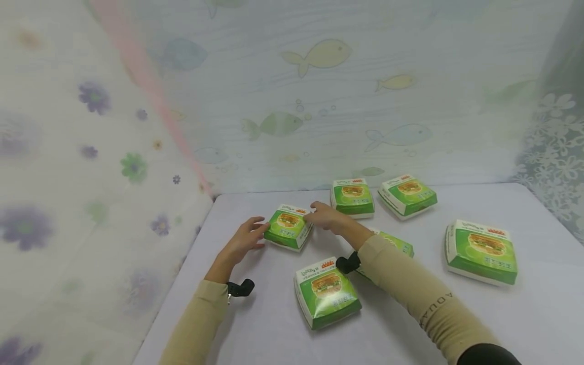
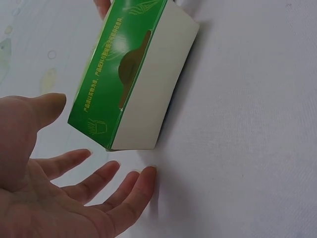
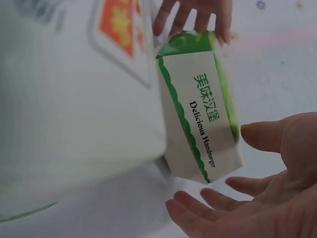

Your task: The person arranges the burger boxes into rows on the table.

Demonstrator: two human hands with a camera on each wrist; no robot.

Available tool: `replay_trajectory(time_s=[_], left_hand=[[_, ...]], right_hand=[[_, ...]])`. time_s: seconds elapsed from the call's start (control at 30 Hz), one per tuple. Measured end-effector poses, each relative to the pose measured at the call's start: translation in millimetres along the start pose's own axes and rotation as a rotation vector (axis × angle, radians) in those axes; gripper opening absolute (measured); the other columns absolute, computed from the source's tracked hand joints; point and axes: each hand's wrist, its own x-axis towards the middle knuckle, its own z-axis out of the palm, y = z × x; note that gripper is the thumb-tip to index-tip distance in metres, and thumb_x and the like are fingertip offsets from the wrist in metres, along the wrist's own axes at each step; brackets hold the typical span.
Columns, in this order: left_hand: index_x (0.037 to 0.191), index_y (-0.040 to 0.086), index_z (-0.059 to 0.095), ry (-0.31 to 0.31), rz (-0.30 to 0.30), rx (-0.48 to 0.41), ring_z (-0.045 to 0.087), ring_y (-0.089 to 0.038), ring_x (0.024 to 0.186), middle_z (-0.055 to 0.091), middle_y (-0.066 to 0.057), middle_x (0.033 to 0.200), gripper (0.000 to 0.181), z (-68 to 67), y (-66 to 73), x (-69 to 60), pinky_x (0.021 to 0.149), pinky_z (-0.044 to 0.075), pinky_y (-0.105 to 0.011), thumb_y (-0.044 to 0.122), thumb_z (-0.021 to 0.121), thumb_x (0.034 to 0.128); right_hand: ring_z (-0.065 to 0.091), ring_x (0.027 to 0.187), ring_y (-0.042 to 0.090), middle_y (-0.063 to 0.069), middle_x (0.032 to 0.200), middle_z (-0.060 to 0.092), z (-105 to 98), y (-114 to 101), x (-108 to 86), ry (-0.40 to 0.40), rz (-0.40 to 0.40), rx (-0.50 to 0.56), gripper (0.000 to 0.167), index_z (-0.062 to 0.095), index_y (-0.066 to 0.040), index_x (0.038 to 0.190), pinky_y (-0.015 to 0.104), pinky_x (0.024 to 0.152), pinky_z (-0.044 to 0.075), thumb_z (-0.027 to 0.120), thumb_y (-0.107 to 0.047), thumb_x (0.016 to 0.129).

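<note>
A green and white burger box lies on the white table between the two hands. The left hand is at its left side, fingers spread; in the left wrist view that hand shows a gap to the box's green side. At the box's right side is the right hand, its thumb near the upper edge. The right wrist view has the right hand with parted fingers beside the box's white side, the thumb close to or touching it.
Another box lies nearer the front, and one is partly under the right forearm. Two boxes stand at the back, one at the right. A patterned curtain hangs behind the table.
</note>
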Motion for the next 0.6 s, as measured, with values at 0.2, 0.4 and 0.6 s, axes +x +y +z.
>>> replay_trajectory(time_s=[0.2, 0.4, 0.6], left_hand=[[0.155, 0.004, 0.036, -0.012, 0.001, 0.008, 0.05, -0.041, 0.135, 0.038, -0.028, 0.155, 0.061, 1.8, -4.9, 2.9, 0.102, 0.052, -0.047, 0.036, 0.056, 0.1066], [0.151, 0.0, 0.041, -0.025, 0.009, 0.0, 0.055, -0.039, 0.13, 0.042, -0.03, 0.152, 0.055, 3.9, -2.1, 1.7, 0.103, 0.052, -0.047, 0.033, 0.052, 0.1086], [0.151, -0.004, 0.041, -0.037, 0.015, -0.006, 0.059, -0.036, 0.124, 0.047, -0.028, 0.148, 0.052, 3.5, 1.2, 4.2, 0.103, 0.052, -0.043, 0.029, 0.047, 0.1105]], right_hand=[[0.04, 0.143, 0.039, 0.022, 0.16, 0.034, -0.6, 2.2, 1.2, -0.004, 0.001, -0.026, 0.06, 0.031, -0.001, 0.157, 0.051, 0.113, 0.041, 0.051, -0.026, 0.107], [0.044, 0.141, 0.036, 0.021, 0.156, 0.04, -1.6, 2.4, 0.5, -0.017, -0.004, -0.044, 0.054, 0.04, 0.003, 0.151, 0.048, 0.109, 0.046, 0.051, -0.026, 0.107], [0.05, 0.134, 0.037, 0.022, 0.153, 0.043, -3.0, 1.2, -1.8, -0.016, -0.004, -0.101, 0.054, 0.042, 0.006, 0.149, 0.046, 0.106, 0.049, 0.052, -0.027, 0.106]])
